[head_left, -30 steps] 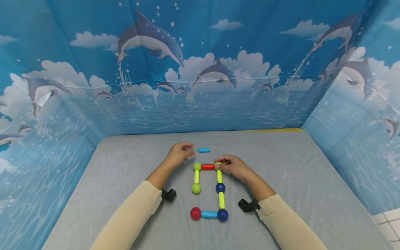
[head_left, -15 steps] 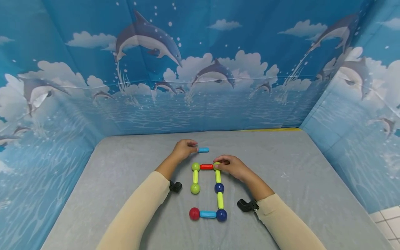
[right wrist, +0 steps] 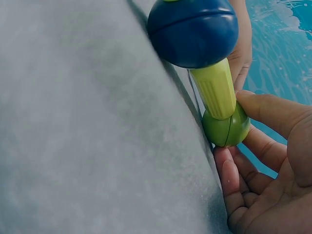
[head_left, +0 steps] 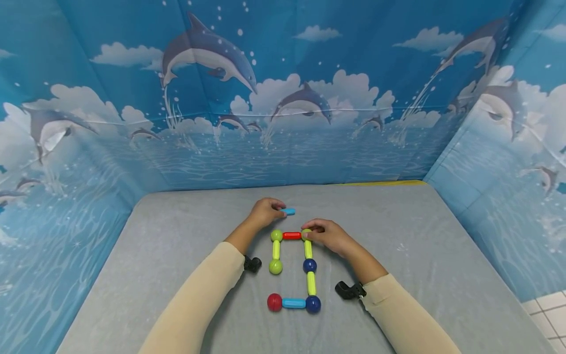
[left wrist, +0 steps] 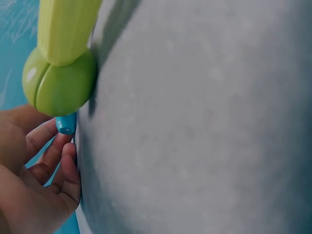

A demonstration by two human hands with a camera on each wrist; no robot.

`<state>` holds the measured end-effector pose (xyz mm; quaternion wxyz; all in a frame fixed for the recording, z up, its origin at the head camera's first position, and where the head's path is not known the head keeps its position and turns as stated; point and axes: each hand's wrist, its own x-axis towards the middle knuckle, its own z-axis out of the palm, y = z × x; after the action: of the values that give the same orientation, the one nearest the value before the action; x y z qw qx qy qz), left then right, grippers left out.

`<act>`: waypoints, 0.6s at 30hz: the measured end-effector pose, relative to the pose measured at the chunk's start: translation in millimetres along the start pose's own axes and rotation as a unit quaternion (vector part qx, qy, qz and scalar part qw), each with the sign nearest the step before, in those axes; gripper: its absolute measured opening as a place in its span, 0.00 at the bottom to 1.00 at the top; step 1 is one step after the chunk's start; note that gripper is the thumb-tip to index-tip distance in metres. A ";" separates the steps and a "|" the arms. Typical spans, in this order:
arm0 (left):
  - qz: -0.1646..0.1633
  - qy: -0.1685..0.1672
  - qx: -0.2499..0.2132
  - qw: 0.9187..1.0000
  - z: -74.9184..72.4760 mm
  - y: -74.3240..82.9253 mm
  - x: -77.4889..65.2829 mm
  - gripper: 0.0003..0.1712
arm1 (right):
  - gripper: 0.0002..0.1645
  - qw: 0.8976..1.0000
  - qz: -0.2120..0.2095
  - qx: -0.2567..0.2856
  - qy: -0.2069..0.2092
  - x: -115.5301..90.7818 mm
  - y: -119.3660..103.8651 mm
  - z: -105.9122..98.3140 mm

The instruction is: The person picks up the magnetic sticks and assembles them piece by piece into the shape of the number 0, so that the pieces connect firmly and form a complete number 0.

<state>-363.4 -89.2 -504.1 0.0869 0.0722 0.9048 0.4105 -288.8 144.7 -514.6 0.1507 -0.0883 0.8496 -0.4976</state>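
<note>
My left hand (head_left: 266, 211) pinches the left end of a loose light-blue rod (head_left: 290, 211) at the far part of the table. In the left wrist view that rod (left wrist: 66, 124) is partly hidden behind a green ball (left wrist: 61, 83). My right hand (head_left: 329, 237) holds the green ball (right wrist: 226, 127) at the far right corner of a joined row of rods and balls, thumb and fingers around it. From this ball a red rod (head_left: 292, 236) runs left to another green ball (head_left: 276, 236). A yellow-green rod (head_left: 308, 249) leads nearer to a dark-blue ball (head_left: 310, 265).
Further along the chain come a second yellow-green rod (head_left: 311, 283), a dark-blue ball (head_left: 313, 304), a light-blue rod (head_left: 294, 303) and a red ball (head_left: 274, 302). On the left, a yellow-green rod (head_left: 276, 250) ends in a green ball (head_left: 276, 267). Dolphin-print curtains surround the grey table (head_left: 177, 236).
My left hand has moved right to the loose light-blue rod, and its fingers now pinch the rod's end. The right hand stays on the green ball.
</note>
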 end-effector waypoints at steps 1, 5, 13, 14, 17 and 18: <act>0.001 0.000 0.005 1.000 0.2 0.0 0.2 0.16 | 0.17 1.000 -0.001 -0.001 0.000 0.0 0.1 0.0; 0.005 0.000 0.021 1.000 0.4 0.6 0.3 0.14 | 0.17 1.000 -0.002 -0.003 0.003 -0.1 0.7 0.3; -0.004 0.005 0.024 1.000 1.0 -0.1 -2.2 0.14 | 0.17 1.000 -0.001 -0.004 0.005 -0.1 1.7 0.2; -0.008 0.006 0.017 1.000 0.9 -1.0 -2.9 0.14 | 0.17 1.000 -0.002 -0.004 0.004 0.0 1.9 0.2; -0.017 0.010 -0.013 1.000 -0.1 -3.5 -5.6 0.15 | 0.18 1.000 -0.007 -0.005 0.003 0.7 2.9 0.5; -0.020 0.010 -0.027 0.999 -0.7 -4.4 -6.8 0.16 | 0.18 1.000 -0.007 -0.005 0.003 0.8 3.1 0.5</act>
<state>-357.2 -94.0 -506.3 0.0882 0.0476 0.8956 0.4333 -289.4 145.5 -517.7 0.1445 -0.0939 0.8517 -0.4948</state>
